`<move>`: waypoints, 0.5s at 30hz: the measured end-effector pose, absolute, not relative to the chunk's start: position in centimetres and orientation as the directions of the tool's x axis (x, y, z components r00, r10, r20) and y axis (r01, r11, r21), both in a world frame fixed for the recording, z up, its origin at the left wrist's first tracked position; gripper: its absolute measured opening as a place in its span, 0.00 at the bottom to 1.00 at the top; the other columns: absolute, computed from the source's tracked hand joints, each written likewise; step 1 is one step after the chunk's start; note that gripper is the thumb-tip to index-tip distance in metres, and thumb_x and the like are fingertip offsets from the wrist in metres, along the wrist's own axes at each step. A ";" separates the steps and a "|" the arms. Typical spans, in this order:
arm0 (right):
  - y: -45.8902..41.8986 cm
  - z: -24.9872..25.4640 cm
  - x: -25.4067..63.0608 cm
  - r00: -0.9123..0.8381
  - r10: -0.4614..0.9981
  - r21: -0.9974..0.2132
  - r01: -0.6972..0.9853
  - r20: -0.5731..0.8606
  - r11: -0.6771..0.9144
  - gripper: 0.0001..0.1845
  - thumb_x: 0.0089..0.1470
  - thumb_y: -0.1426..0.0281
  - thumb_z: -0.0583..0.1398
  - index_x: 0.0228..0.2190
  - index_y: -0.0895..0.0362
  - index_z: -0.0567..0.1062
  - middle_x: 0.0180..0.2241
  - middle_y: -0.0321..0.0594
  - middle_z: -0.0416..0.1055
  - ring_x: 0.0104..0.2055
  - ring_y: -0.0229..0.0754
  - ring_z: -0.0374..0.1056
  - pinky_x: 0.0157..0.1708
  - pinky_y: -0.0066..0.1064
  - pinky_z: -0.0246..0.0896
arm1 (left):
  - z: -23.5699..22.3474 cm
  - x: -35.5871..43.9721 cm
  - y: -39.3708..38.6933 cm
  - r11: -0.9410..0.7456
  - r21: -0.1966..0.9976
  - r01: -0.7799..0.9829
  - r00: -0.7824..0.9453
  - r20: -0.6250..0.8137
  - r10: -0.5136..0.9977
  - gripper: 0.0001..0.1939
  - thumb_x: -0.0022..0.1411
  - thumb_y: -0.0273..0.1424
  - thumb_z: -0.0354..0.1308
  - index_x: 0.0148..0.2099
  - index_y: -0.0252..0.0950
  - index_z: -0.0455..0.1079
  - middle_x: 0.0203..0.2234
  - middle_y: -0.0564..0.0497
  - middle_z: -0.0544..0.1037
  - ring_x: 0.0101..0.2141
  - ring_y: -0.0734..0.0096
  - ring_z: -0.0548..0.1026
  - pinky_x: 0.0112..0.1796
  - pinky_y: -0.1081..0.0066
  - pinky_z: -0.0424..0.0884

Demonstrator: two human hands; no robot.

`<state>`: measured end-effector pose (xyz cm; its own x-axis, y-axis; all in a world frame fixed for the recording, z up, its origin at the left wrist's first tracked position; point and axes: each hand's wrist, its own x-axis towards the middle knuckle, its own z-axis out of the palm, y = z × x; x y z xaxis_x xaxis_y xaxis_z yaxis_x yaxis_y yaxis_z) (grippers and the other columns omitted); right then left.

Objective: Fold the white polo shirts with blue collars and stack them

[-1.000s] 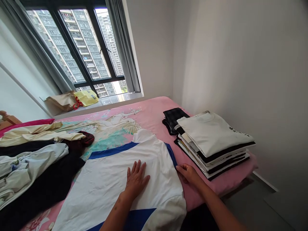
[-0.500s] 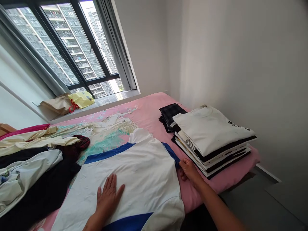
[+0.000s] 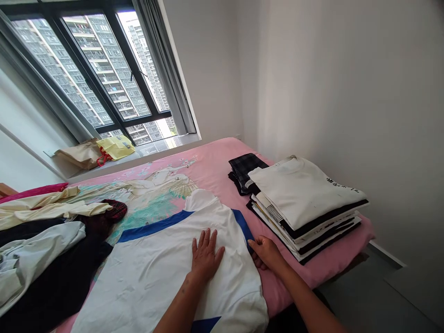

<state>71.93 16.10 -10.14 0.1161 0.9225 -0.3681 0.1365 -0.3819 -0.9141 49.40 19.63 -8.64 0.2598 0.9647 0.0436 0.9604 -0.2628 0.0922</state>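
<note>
White shirt (image 3: 156, 277) bears flat left hand (image 3: 207, 256); right hand (image 3: 268, 253) pinches blue trim (image 3: 242, 224).

This is a home, most likely a bedroom in a high-rise flat. A wide bed dressed in a pink fabric sheet (image 3: 217, 157) with a teal, white and floral print fills much of the room, and everyday clothes lie on it: a white cloth shirt with blue bands (image 3: 166, 254), a neat stack of folded, mostly white and black garments (image 3: 305, 194), and a loose multicoloured clothes heap (image 3: 52, 259). Long grey fabric curtains (image 3: 166, 64) flank a dark-framed glass window (image 3: 120, 124), beyond which stand grey-and-white apartment towers with balconies (image 3: 111, 76).
</note>
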 end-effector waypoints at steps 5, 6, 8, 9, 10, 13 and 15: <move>16.3 -10.1 70.0 0.336 0.938 -0.993 0.040 -0.089 -0.109 0.14 0.46 0.57 0.57 0.26 0.55 0.64 0.18 0.32 0.66 0.19 0.35 0.62 0.17 0.25 0.55 | -9.4 48.7 19.6 -0.282 0.111 0.953 0.270 0.116 0.956 0.29 0.64 0.43 0.43 0.66 0.44 0.49 0.64 0.49 0.51 0.64 0.60 0.48 0.60 0.50 0.40; 16.3 -9.9 69.5 0.379 0.925 -0.998 0.033 -0.032 -0.048 0.14 0.46 0.58 0.57 0.27 0.55 0.65 0.20 0.32 0.67 0.21 0.36 0.62 0.19 0.26 0.56 | -9.4 48.7 19.5 -0.285 0.117 0.951 0.270 0.130 0.954 0.28 0.64 0.42 0.43 0.65 0.44 0.50 0.64 0.49 0.52 0.63 0.60 0.48 0.60 0.50 0.41; 16.1 -9.6 69.0 0.426 0.905 -1.000 0.014 0.008 0.003 0.13 0.47 0.59 0.56 0.30 0.56 0.66 0.23 0.34 0.69 0.23 0.38 0.64 0.23 0.27 0.59 | -9.5 48.7 19.4 -0.293 0.136 0.947 0.273 0.148 0.951 0.27 0.65 0.40 0.43 0.65 0.44 0.51 0.64 0.49 0.53 0.63 0.61 0.49 0.60 0.50 0.42; 16.1 -9.5 69.0 0.434 0.901 -1.000 -0.001 0.004 0.005 0.14 0.48 0.59 0.56 0.31 0.56 0.67 0.24 0.36 0.70 0.25 0.39 0.66 0.25 0.28 0.61 | -9.6 48.7 19.4 -0.297 0.148 0.943 0.275 0.152 0.949 0.27 0.65 0.39 0.43 0.65 0.44 0.51 0.64 0.49 0.54 0.63 0.61 0.50 0.60 0.50 0.42; 16.0 -9.4 69.1 0.435 0.900 -1.000 -0.016 -0.007 0.001 0.14 0.48 0.59 0.56 0.33 0.57 0.68 0.27 0.38 0.72 0.28 0.40 0.67 0.28 0.29 0.62 | -9.6 48.7 19.4 -0.299 0.163 0.940 0.275 0.155 0.949 0.26 0.65 0.38 0.43 0.65 0.44 0.52 0.64 0.49 0.54 0.63 0.61 0.50 0.60 0.50 0.42; 15.8 -9.4 69.7 0.394 0.918 -0.999 -0.023 -0.043 -0.037 0.19 0.48 0.58 0.56 0.38 0.57 0.68 0.36 0.44 0.74 0.37 0.44 0.70 0.36 0.31 0.64 | -9.2 48.5 20.2 -0.260 0.242 0.935 0.226 0.159 0.961 0.23 0.66 0.37 0.41 0.61 0.44 0.59 0.61 0.50 0.61 0.61 0.61 0.57 0.59 0.49 0.47; 15.5 -9.6 70.0 0.348 0.935 -0.996 0.021 -0.071 -0.083 0.20 0.48 0.57 0.57 0.39 0.57 0.69 0.38 0.45 0.74 0.40 0.46 0.70 0.39 0.32 0.64 | -8.1 48.3 21.8 -0.222 0.334 0.916 0.173 0.169 0.970 0.21 0.66 0.37 0.39 0.56 0.42 0.66 0.55 0.48 0.69 0.55 0.62 0.65 0.56 0.54 0.57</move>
